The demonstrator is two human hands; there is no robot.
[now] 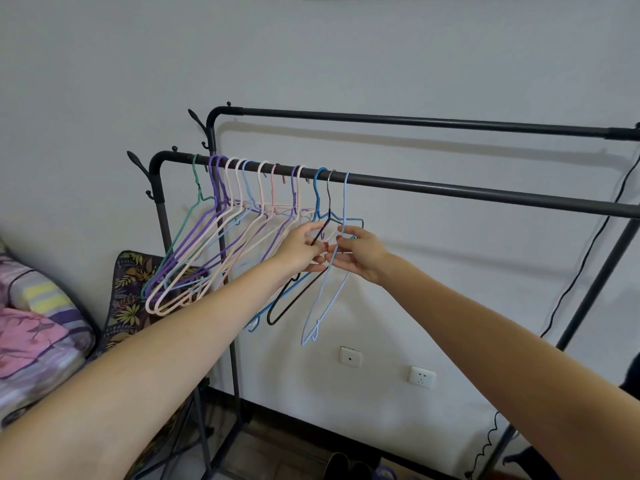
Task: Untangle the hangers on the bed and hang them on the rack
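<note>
Several wire hangers in green, purple, pink and blue (pixel 221 233) hang along the left part of the front rail of a black clothes rack (pixel 450 188). Three more hang to their right: a blue one, a black one (pixel 294 299) and a pale blue one (pixel 325 299). My left hand (pixel 304 245) reaches among these and its fingers curl around the black hanger's wire. My right hand (pixel 360 252) pinches the pale blue hanger just under its neck. Both arms are stretched forward.
The rack's rear rail (pixel 415 121) is bare. The bed with pink and striped bedding (pixel 38 327) lies at the left, a floral cushion (pixel 128 296) against the wall. Wall sockets (pixel 420 377) and a black cable (pixel 588 265) are behind the rack. Shoes sit on the floor.
</note>
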